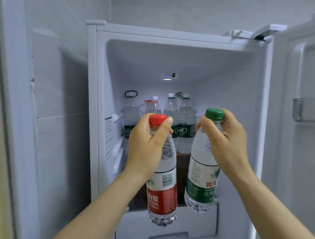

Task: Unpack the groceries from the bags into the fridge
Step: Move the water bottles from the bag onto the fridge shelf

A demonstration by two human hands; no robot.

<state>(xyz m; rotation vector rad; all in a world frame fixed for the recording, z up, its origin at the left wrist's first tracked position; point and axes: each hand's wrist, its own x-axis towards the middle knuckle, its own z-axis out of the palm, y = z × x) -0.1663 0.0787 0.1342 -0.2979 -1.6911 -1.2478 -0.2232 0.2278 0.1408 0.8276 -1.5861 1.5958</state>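
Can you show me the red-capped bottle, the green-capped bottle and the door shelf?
red-capped bottle [162,196]: head view, on its red label.
green-capped bottle [198,192]: head view, on its green label.
door shelf [311,110]: head view, on its clear front.

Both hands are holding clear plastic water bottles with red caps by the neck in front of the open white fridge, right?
Not quite. The left hand grips a red-capped clear plastic water bottle, but the right hand grips a green-capped clear plastic water bottle, as the head view shows. Both are held by the neck in front of the open white fridge.
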